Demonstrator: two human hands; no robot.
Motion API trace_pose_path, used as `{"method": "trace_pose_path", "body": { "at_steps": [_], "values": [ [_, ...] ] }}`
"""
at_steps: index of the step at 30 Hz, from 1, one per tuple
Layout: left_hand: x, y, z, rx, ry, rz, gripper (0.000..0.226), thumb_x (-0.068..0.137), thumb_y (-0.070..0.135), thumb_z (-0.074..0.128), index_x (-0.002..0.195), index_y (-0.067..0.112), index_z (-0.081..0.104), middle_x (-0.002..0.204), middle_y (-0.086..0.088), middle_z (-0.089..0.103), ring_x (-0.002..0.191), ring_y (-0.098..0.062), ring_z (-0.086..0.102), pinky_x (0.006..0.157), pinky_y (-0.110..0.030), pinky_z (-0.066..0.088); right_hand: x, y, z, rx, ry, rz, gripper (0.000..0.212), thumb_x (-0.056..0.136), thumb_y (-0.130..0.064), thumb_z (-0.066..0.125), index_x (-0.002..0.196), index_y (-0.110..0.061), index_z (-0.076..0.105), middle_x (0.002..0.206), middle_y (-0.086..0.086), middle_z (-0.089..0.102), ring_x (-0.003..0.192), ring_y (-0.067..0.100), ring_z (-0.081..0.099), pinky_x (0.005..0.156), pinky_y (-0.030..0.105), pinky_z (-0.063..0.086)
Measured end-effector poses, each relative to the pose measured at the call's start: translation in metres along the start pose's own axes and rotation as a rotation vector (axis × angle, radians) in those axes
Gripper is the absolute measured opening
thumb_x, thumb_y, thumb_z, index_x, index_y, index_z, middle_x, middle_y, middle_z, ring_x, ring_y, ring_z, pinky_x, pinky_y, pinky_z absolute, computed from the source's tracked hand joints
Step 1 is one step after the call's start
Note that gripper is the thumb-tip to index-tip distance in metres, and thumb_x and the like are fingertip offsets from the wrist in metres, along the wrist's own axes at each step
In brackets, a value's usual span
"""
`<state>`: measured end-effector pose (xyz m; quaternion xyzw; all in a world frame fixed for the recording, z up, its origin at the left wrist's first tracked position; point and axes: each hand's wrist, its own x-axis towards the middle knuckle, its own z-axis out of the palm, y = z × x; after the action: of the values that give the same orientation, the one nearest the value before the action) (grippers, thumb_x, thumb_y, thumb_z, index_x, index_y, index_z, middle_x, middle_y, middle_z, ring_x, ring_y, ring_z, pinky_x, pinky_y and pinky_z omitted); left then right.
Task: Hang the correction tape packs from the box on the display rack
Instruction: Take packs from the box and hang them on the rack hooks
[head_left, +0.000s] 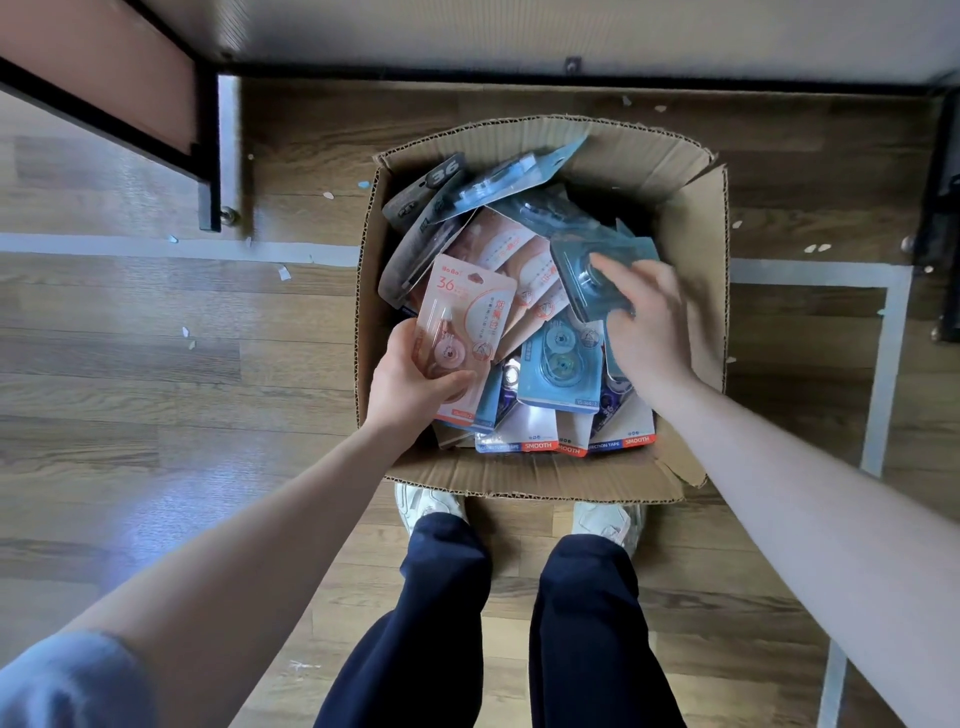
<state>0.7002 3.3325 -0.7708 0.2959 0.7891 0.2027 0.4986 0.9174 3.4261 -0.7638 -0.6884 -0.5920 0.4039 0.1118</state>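
Box: one open brown cardboard box (691, 208) on the wood-patterned floor (130, 364), heaped with carded packs; full count unclear.
Left hand (410, 382): fingers curled round one pink correction tape pack (467, 322), held upright above the heap.
Right hand (647, 322): palm down, pinching one blue correction tape pack (589, 280) on the heap.
Hands: apart.

Left hand (410, 382) curled, gripping; right hand (647, 325) curled, gripping.
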Motion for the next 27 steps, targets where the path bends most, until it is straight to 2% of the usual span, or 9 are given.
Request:
{"method": "trace_pose_path", "body": {
  "at_steps": [3, 6, 8, 11, 15, 17, 22, 24, 27],
  "values": [
    [0.002, -0.001, 0.001, 0.001, -0.003, 0.006, 0.064, 0.067, 0.016, 0.085, 0.118, 0.025, 0.047, 0.102, 0.012, 0.063, 0.098, -0.009, 0.063, 0.088, -0.036, 0.054, 0.011, -0.015, 0.008, 0.239, 0.134, 0.224, 0.032, 0.087, -0.019, 0.051, 0.11, -0.026, 0.071, 0.109, 0.0, 0.053, 0.101, 0.009, 0.05, 0.095, 0.021, 0.038],
    [0.001, 0.0, 0.002, -0.01, 0.014, 0.004, 0.063, 0.066, 0.016, 0.085, 0.115, 0.027, 0.047, 0.099, 0.015, 0.062, 0.097, -0.01, 0.062, 0.088, -0.034, 0.053, 0.022, -0.021, 0.017, 0.282, 0.207, 0.394, 0.042, 0.07, -0.057, 0.051, 0.097, -0.033, 0.072, 0.105, 0.003, 0.064, 0.095, 0.011, 0.054, 0.089, 0.036, 0.048],
    [0.0, 0.001, 0.002, -0.016, 0.014, 0.004, 0.063, 0.067, 0.015, 0.084, 0.116, 0.027, 0.047, 0.099, 0.016, 0.061, 0.097, -0.009, 0.062, 0.087, -0.032, 0.053, 0.023, -0.023, 0.02, 0.301, 0.243, 0.463, 0.042, 0.067, -0.059, 0.055, 0.096, -0.033, 0.07, 0.106, 0.002, 0.064, 0.1, 0.02, 0.058, 0.088, 0.041, 0.05],
    [-0.002, 0.003, 0.0, -0.013, 0.008, 0.004, 0.062, 0.069, 0.014, 0.083, 0.116, 0.027, 0.046, 0.097, 0.02, 0.059, 0.095, -0.007, 0.061, 0.083, -0.026, 0.052, 0.023, -0.028, 0.021, 0.357, 0.311, 0.531, 0.037, 0.07, -0.051, 0.071, 0.099, -0.028, 0.07, 0.114, 0.004, 0.058, 0.103, 0.023, 0.057, 0.086, 0.034, 0.05],
    [-0.002, 0.005, -0.003, 0.007, 0.016, 0.008, 0.06, 0.069, 0.014, 0.082, 0.118, 0.024, 0.048, 0.096, 0.017, 0.06, 0.092, -0.008, 0.06, 0.08, -0.023, 0.048, 0.019, -0.021, 0.02, 0.364, 0.336, 0.693, 0.085, 0.064, -0.047, 0.082, 0.134, -0.017, 0.044, 0.139, 0.011, 0.036, 0.122, 0.027, 0.045, 0.098, 0.035, 0.044],
    [-0.002, 0.005, -0.003, 0.019, 0.018, 0.01, 0.059, 0.069, 0.015, 0.082, 0.116, 0.024, 0.048, 0.096, 0.017, 0.06, 0.092, -0.008, 0.06, 0.08, -0.023, 0.047, 0.022, -0.021, 0.019, 0.364, 0.297, 0.767, 0.101, 0.062, -0.047, 0.083, 0.142, -0.014, 0.031, 0.147, 0.011, 0.027, 0.127, 0.027, 0.04, 0.102, 0.036, 0.04],
    [-0.003, 0.005, -0.003, 0.0, 0.013, 0.009, 0.059, 0.07, 0.014, 0.082, 0.114, 0.028, 0.045, 0.094, 0.023, 0.057, 0.095, -0.008, 0.06, 0.085, -0.027, 0.05, 0.041, -0.015, 0.019, 0.504, 0.194, 0.921, 0.093, 0.061, -0.045, 0.085, 0.131, -0.009, 0.037, 0.137, 0.006, 0.044, 0.1, 0.017, 0.047, 0.077, 0.025, 0.035],
    [-0.003, 0.004, -0.002, -0.008, 0.009, 0.007, 0.059, 0.069, 0.014, 0.082, 0.112, 0.029, 0.045, 0.096, 0.021, 0.058, 0.096, -0.009, 0.06, 0.088, -0.032, 0.052, 0.048, -0.014, 0.021, 0.553, 0.168, 0.954, 0.097, 0.061, -0.046, 0.084, 0.135, -0.01, 0.034, 0.134, 0.006, 0.044, 0.098, 0.017, 0.042, 0.08, 0.026, 0.033],
    [-0.003, 0.004, -0.002, -0.013, 0.005, 0.007, 0.057, 0.069, 0.013, 0.082, 0.11, 0.028, 0.045, 0.096, 0.02, 0.059, 0.093, -0.006, 0.061, 0.085, -0.03, 0.053, 0.063, 0.003, 0.032, 0.691, 0.112, 0.963, 0.114, 0.035, -0.052, 0.085, 0.133, -0.013, 0.042, 0.13, 0.008, 0.053, 0.106, 0.023, 0.056, 0.091, 0.035, 0.046]
  ]
}}
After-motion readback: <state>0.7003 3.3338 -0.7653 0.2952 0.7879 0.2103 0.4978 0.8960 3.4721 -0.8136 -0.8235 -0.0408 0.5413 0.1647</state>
